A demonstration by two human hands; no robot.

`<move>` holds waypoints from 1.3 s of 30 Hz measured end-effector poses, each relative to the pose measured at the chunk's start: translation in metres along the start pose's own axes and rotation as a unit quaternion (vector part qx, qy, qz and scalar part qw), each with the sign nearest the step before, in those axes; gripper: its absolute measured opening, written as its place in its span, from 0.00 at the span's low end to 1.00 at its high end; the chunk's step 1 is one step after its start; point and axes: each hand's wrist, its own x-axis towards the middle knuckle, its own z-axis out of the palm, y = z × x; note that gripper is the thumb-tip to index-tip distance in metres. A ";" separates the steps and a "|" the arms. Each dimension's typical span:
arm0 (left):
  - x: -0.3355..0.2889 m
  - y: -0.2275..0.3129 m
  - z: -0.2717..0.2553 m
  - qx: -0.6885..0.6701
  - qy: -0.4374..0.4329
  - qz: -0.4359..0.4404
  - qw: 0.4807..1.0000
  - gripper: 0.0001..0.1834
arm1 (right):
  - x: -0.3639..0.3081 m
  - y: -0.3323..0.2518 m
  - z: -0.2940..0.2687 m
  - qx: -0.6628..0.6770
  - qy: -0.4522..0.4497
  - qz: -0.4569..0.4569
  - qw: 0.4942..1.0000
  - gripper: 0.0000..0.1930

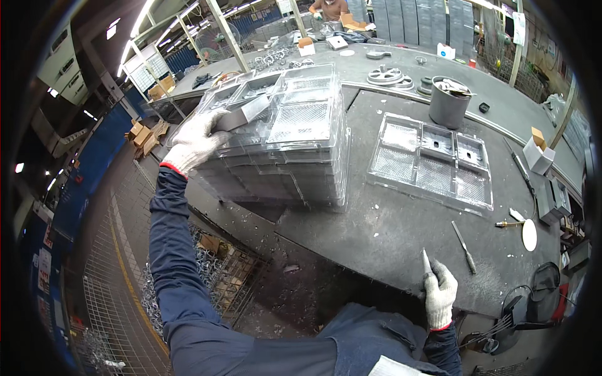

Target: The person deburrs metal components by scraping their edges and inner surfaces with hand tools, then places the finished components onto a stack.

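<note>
My left hand (195, 139), in a white knit glove with a red cuff, grips a flat grey rectangular metal piece (244, 113) by its near end. It is over the left part of a tall stack of clear plastic trays (282, 178). My right hand (441, 291), gloved too, is closed around a slim pointed tool (427, 259) at the table's near edge; its tip points away from me, and its exact kind is unclear. Farther right lies a single clear tray (433, 201) with textured compartments, two of them showing grey parts with dark holes.
A grey bucket (448, 111) of scraps stands behind the single tray. A thin file-like tool (464, 247) and a white oval piece (530, 235) lie at right. Below left is a wire basket (241, 282) of metal parts. Another person (329, 9) works far off.
</note>
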 end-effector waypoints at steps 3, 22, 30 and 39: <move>0.009 0.025 -0.003 0.112 -0.042 0.055 0.991 0.24 | 0.003 0.006 -0.004 -0.030 0.003 0.006 1.000 0.20; 0.020 0.252 0.181 -0.208 0.202 0.231 0.929 0.18 | 0.031 0.023 -0.041 -0.312 0.049 -0.223 0.922 0.21; 0.236 0.302 0.425 0.061 -0.159 0.033 0.985 0.34 | 0.049 -0.008 -0.049 -0.397 0.018 -0.208 0.894 0.22; 0.268 0.343 0.469 0.101 -0.074 0.081 0.989 0.21 | 0.084 -0.006 -0.064 -0.465 -0.032 -0.172 0.868 0.30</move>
